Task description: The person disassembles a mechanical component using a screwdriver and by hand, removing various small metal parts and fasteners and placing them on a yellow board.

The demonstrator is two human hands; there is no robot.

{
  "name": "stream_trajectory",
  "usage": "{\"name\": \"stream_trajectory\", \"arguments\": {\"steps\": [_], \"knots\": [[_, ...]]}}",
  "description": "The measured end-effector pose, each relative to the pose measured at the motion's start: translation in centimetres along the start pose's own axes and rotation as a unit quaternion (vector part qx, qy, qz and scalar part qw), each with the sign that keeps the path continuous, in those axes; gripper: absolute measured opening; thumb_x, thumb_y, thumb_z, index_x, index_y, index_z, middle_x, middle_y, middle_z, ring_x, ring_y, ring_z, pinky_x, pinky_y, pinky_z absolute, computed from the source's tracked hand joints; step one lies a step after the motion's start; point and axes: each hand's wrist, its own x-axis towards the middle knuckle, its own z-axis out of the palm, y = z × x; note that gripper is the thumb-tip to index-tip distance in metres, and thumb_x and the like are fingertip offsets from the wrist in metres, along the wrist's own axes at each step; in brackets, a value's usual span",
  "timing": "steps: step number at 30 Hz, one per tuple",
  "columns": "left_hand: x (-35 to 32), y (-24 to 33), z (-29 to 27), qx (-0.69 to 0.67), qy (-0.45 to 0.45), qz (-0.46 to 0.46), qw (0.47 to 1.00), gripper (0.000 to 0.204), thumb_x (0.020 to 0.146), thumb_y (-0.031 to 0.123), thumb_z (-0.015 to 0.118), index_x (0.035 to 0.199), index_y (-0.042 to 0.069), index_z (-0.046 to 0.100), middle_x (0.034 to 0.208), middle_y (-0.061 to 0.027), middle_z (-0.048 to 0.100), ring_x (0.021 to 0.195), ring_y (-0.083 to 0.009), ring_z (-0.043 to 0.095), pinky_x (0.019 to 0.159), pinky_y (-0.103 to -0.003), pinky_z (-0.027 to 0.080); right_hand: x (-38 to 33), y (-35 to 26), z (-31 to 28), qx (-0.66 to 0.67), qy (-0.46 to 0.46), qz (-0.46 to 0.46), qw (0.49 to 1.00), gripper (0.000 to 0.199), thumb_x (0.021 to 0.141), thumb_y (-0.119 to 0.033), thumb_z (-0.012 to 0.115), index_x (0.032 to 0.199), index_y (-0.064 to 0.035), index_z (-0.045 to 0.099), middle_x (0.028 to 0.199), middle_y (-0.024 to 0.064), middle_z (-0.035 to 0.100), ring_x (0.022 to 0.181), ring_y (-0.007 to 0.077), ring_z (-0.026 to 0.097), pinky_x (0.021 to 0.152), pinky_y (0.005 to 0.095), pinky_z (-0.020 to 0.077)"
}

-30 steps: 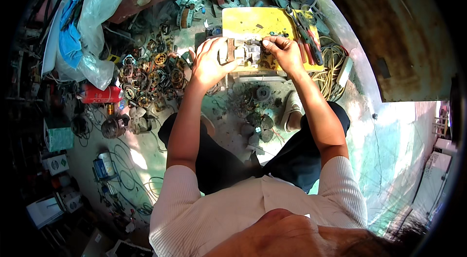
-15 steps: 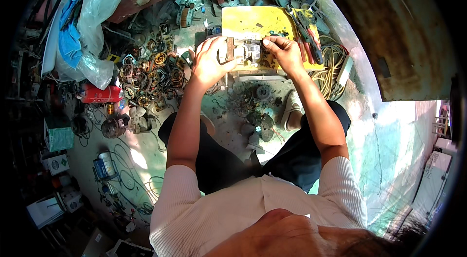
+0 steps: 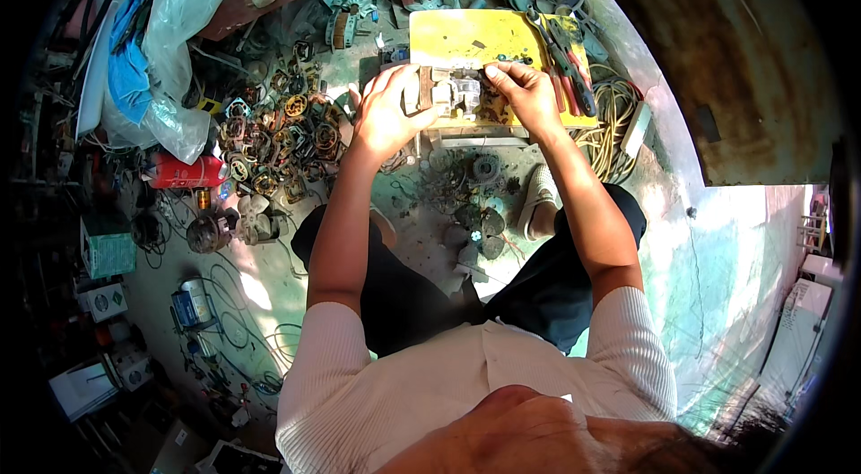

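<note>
My left hand [image 3: 386, 115] is closed around the left end of a small electric motor [image 3: 464, 97], thumb on the near side. The motor has a brown metal core and a pale housing, and lies sideways over the near part of a yellow board [image 3: 457, 33]. At its right end, my right hand [image 3: 527, 99] has thumb and index finger pinched together. Something small and dark is by those fingertips; I cannot make out what it is. Several hand tools, among them pliers [image 3: 574, 70], lie on the board's right side.
Beside the board is a coil of pale cable [image 3: 612, 129]. A heap of copper-wound motor parts [image 3: 287, 129] covers the floor at the left, near a red container [image 3: 184, 172]. More loose parts [image 3: 484, 171] lie between my feet. A rusty panel [image 3: 753, 70] stands at the right.
The fingertips of my right hand have shifted slightly away from me at the motor's right end. My left hand keeps its hold in the same place.
</note>
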Motion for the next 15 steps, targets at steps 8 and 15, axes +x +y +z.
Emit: {"name": "stream_trajectory", "arguments": {"steps": [8,15], "knots": [[0.3,0.9,-0.2,-0.007,-0.004,-0.027,1.000,0.075,0.068,0.030,0.079,0.134,0.010,0.049,0.125,-0.0160,0.057,0.121,-0.0319,0.052,0.103,-0.043,0.040,2.1,3.0,0.3,-0.092,0.023,-0.017,0.995,0.038,0.100,-0.035,0.052,0.097,-0.0009,0.067,0.083,0.0066,0.068,0.080,0.0093,0.059,0.077,0.0261,0.0470],[0.0,0.3,-0.4,-0.024,-0.026,-0.046,0.998,0.072,0.069,0.038,0.078,0.132,0.015,0.050,0.133,-0.0098,0.055,0.126,-0.0311,0.047,0.111,-0.053,0.025,1.8,2.8,1.1,-0.039,0.009,-0.078,0.996,0.019,0.095,-0.011,0.060,0.112,-0.0034,0.063,0.088,0.0030,0.064,0.083,0.0102,0.058,0.079,0.0258,0.0475]]}}
